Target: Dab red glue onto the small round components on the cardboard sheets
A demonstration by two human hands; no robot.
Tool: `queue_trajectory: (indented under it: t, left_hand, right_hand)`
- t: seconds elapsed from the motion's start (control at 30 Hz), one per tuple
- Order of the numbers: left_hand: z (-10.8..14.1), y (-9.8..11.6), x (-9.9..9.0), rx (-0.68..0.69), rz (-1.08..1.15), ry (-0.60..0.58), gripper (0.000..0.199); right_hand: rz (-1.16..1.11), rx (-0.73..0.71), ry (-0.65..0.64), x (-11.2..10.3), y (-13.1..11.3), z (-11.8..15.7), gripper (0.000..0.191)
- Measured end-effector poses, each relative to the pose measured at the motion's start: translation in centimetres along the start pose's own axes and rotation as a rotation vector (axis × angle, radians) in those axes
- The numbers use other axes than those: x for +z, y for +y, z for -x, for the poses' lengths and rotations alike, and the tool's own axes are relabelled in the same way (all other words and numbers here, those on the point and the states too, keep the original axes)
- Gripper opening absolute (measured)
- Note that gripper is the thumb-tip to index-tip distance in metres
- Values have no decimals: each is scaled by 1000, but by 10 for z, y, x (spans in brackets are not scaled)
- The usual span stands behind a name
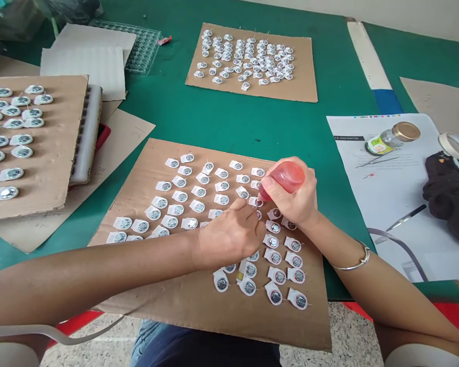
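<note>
My right hand (300,191) is wrapped round a soft red squeeze bottle (288,176), tilted with its tip down to the left. The tip is close to one of the small round white-and-silver parts (256,202) on a cardboard sheet (168,300). Beside it, my left hand (233,229) reaches in from the left, fingers curled together and low over the sheet. Whatever lies between those fingertips is hidden. Rows of similar parts, each with a white tab, cover much of the sheet, and my left forearm hides some of them.
A second cardboard sheet (252,94) with many such parts lies at the back; another (57,142) rests on a stack at left. On the right are printed paper (348,153), a glass jar (392,137), tweezers (378,159), a knife (409,216), black cloth (449,199) and a tape roll (457,146).
</note>
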State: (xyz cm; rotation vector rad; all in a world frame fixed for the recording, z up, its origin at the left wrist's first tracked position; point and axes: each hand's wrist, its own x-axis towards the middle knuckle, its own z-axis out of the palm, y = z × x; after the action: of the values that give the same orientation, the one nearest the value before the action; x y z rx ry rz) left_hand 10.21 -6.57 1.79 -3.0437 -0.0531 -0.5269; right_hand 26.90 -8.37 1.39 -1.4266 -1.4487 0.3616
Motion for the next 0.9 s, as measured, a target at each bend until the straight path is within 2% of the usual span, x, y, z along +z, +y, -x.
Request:
queue_trajectory:
  t: [0.43, 0.9]
  left_hand:
    - [2, -1, 1, 1, -11, -15, 25]
    - [2, -2, 2, 2, 1, -13, 24]
  right_hand:
    - [-27, 55, 4, 1, 2, 1, 21]
    - [39, -15, 70, 0, 8, -1, 22]
